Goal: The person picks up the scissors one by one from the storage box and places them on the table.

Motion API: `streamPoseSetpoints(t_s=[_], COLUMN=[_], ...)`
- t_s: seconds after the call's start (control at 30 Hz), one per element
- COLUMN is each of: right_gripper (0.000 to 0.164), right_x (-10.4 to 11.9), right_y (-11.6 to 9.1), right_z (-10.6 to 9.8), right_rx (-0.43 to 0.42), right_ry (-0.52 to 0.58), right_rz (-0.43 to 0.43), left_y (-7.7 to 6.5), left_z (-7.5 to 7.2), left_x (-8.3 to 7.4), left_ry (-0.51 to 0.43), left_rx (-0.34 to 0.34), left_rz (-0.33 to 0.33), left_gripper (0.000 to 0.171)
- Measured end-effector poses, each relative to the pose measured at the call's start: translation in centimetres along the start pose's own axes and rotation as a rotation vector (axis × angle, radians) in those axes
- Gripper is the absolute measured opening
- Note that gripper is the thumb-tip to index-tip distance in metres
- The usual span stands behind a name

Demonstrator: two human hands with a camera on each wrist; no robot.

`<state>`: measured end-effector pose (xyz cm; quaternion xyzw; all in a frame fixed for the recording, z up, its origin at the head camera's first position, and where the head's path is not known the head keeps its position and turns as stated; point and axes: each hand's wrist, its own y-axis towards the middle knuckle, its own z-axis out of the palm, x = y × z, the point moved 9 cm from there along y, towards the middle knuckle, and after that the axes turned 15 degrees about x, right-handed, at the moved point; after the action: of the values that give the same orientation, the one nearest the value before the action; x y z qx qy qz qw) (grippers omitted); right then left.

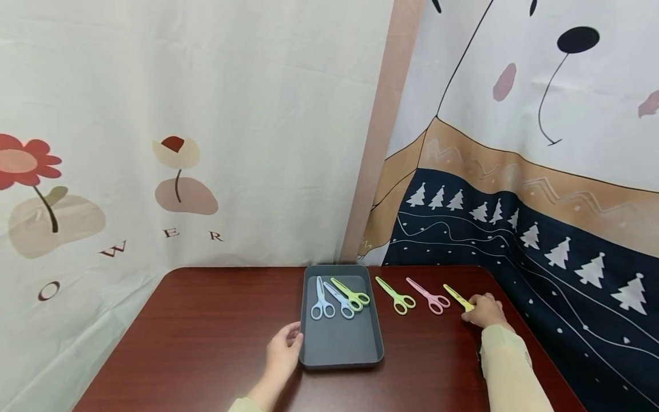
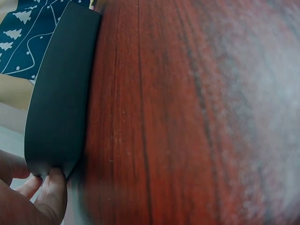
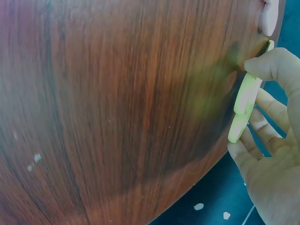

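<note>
A dark grey tray (image 1: 342, 343) lies on the table with two light blue pairs of scissors (image 1: 321, 298) and a yellow-green pair (image 1: 352, 294) inside. At its left wall, my left hand (image 1: 283, 350) grips the rim; the left wrist view shows those fingers (image 2: 56, 192) on the tray's outer side (image 2: 61, 93). Over on the right, my right hand (image 1: 486, 311) holds yellow scissors (image 1: 457, 297) by the handle end, blades pointing away to the left. In the right wrist view the thumb and fingers pinch the scissors' handles (image 3: 246, 96) above the wood.
Between the tray and my right hand lie light green scissors (image 1: 396, 296) and pink scissors (image 1: 429, 296). The dark red-brown table (image 1: 206, 332) ends at a back edge close to the curtains (image 1: 257, 143). A navy tree-patterned cloth (image 1: 546, 297) hangs past its right edge.
</note>
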<state>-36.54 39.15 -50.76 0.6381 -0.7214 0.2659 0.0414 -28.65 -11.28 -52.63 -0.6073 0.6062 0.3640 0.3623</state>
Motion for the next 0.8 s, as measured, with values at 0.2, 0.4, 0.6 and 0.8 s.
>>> streamPoseSetpoints(t_s=[0.2, 0.4, 0.6, 0.8], right_gripper=[0.045, 0.047, 0.046, 0.046], right_x=[-0.42, -0.21, -0.32, -0.74], right_y=[0.15, 0.35, 0.27, 0.43], right_z=[0.51, 0.56, 0.57, 0.72], right_rx=[-0.001, -0.003, -0.007, 0.010], right_ry=[0.010, 0.021, -0.004, 0.005], right_rz=[-0.005, -0.041, -0.037, -0.010], left_y=[-0.03, -0.18, -0.16, -0.10], left_z=[0.12, -0.03, 0.04, 0.18], left_x=[-0.01, -0.16, -0.13, -0.05], left_ry=[0.000, -0.004, -0.004, -0.002], left_rx=[0.011, 0.009, 0.014, 0.023], left_rz=[0.009, 0.008, -0.003, -0.019], left_gripper=[0.027, 0.027, 0.027, 0.028])
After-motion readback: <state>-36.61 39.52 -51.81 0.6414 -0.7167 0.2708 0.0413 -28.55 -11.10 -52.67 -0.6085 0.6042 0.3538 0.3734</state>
